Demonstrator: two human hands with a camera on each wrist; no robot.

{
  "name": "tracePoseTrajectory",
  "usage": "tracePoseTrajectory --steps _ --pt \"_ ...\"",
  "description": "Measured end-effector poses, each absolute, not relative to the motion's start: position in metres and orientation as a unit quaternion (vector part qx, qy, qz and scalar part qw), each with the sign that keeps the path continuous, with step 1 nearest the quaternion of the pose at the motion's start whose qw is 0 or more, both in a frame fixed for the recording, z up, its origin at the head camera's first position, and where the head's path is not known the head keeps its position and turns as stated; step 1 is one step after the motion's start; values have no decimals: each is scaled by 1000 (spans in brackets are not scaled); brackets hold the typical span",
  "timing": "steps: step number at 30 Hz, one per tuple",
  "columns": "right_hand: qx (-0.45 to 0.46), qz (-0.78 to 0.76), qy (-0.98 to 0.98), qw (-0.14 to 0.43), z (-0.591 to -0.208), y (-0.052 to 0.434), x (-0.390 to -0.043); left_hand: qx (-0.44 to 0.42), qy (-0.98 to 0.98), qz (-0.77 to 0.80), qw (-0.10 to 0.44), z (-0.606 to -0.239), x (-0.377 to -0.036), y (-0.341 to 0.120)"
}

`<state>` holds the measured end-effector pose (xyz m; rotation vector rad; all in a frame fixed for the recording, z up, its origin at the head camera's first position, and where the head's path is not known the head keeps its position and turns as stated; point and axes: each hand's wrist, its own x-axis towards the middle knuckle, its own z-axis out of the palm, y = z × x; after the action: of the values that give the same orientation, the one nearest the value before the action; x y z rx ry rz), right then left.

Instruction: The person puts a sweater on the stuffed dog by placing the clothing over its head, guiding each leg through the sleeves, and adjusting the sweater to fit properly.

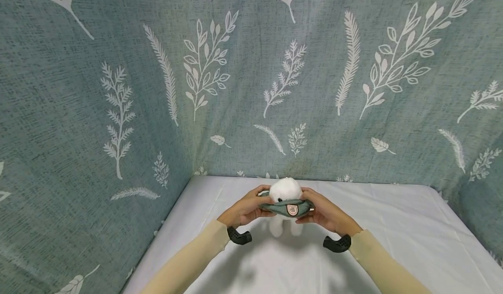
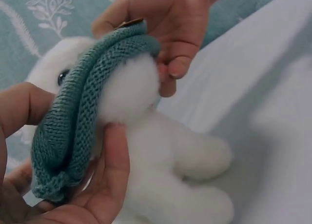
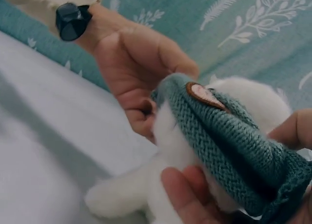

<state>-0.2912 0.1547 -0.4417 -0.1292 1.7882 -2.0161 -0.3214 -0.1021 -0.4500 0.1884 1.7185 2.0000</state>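
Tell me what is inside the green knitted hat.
Inside the green knitted hat sits the head of the white plush toy, with one dark eye showing. Both hands, left and right, grip its rim. The toy's ears are covered.

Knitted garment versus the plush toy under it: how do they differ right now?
The knitted garment is teal, ribbed, with a small badge; the plush toy is white and fluffy. The garment is stretched between the left hand and right hand, gripped at each end; the toy is not gripped by itself. Both are soft.
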Motion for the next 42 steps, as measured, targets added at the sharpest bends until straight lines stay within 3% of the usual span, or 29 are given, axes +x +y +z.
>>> tracePoseTrajectory --steps 24,42 --pt "16 -753 641 151 -449 138 -287 54 598 771 212 -456 -316 -93" --pt "10 -791 577 203 -448 140 -288 54 604 758 242 -457 -314 -96"
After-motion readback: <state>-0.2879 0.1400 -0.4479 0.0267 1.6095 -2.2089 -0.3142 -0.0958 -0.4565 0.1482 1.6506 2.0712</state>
